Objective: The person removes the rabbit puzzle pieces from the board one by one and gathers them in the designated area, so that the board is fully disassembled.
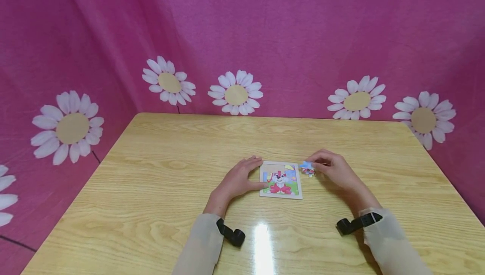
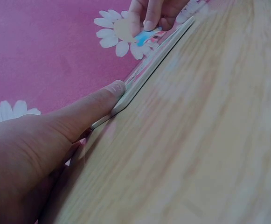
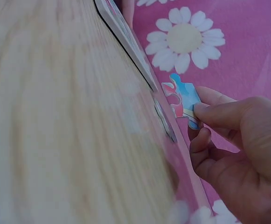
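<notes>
A square jigsaw puzzle board [image 1: 281, 196] with a pale frame lies on the table, showing a red-and-white cartoon animal. Part of its upper area is bare backing. My left hand [image 1: 239, 179] rests at the board's left side, fingers extended by the top left corner and thumb on the left edge. Just right of the board, my right hand [image 1: 335, 169] pinches a blue and red puzzle piece [image 3: 189, 100] between thumb and fingers, raised above the table. Below it another puzzle piece [image 3: 164, 122] lies on the tabletop; its picture is mostly hidden.
The wooden table [image 1: 159, 174] has a light glare near its front. A pink cloth [image 1: 288, 35] with white daisies hangs behind and at the sides. Black wrist cameras sit on both sleeves.
</notes>
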A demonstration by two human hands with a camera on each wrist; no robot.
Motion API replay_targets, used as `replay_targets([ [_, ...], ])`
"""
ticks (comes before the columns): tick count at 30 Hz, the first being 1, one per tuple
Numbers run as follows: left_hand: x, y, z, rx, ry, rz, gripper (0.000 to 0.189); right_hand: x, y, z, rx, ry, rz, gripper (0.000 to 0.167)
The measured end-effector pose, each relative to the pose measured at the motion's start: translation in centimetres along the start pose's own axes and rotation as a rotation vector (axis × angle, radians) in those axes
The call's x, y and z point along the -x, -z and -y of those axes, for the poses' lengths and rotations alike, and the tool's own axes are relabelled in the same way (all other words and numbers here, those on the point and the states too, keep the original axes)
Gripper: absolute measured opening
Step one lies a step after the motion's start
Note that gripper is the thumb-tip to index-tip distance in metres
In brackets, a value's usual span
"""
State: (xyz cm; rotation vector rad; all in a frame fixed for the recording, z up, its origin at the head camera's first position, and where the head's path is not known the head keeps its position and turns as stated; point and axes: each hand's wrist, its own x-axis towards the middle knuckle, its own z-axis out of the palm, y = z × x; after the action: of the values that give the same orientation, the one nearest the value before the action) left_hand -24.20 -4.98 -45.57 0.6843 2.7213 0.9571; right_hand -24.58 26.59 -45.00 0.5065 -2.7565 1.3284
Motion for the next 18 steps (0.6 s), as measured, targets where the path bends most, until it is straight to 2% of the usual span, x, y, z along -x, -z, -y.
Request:
replay_targets([
  [18,-0.1,-0.2,0.2,0.007,0.013,0.0,0.079,2.1,2.7,-1.5,0.051,0.011,-0.048,0.019],
])
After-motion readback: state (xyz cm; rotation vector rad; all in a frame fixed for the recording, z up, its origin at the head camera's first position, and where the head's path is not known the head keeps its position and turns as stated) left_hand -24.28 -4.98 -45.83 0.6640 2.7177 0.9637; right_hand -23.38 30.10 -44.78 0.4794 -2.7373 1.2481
